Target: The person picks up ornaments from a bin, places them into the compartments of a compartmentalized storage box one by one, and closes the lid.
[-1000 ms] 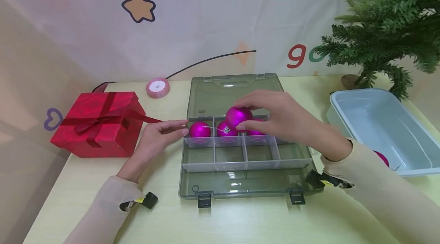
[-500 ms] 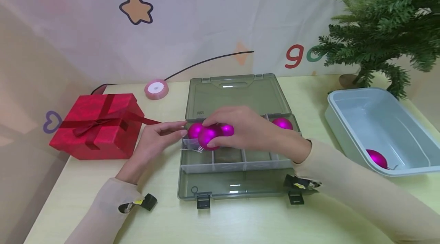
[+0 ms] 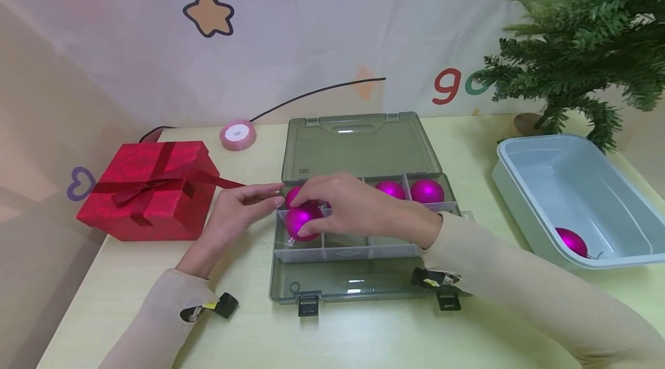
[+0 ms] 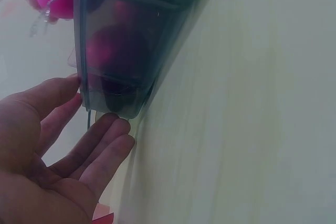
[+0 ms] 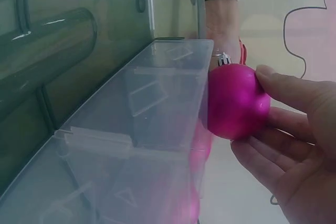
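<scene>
My right hand (image 3: 345,207) holds a magenta bauble (image 3: 300,222) between thumb and fingertips, at the front-row left compartment of the green see-through divided box (image 3: 363,276). In the right wrist view the held bauble (image 5: 239,100) sits near the rim of a clear divider, its silver cap and string turned away. Along the box's back row lie other magenta baubles (image 3: 428,190), partly covered by my right hand. My left hand (image 3: 234,216) stays at the box's left side. In the left wrist view its fingers (image 4: 107,163) are extended and touch the box's end.
A pale blue basin (image 3: 519,196) at the right holds one magenta bauble (image 3: 571,241). Behind it stands a small artificial Christmas tree (image 3: 576,51). To the left are a red gift box (image 3: 150,190) and a pink ribbon roll (image 3: 238,134). The divided box's lid (image 3: 363,149) lies open backwards.
My right hand has carried the bauble left and toward the front, from above the back row to the front-left compartment. My left hand has stayed in place.
</scene>
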